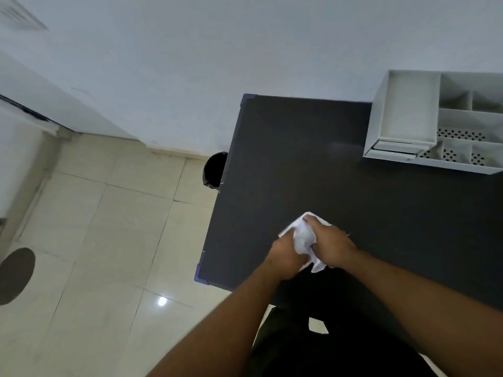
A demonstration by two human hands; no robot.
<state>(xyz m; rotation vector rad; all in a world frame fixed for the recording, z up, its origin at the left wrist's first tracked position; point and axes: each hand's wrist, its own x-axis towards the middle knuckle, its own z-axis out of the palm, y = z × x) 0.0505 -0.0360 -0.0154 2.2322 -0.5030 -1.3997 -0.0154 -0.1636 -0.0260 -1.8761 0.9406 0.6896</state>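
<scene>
Dark grey rectangular tabletop (313, 164), before us. White compartmented plastic desk organiser (408, 118), on it at our two o'clock. Our left hand (284, 258) and right hand (333, 244), both curled tight round one crumpled white paper sheet (302, 236), held between them above the table's near left part, seven o'clock.

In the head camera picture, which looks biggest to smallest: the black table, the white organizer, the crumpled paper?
Black table, white organizer, crumpled paper. The paper is nearer the camera, yet looks smallest.
</scene>
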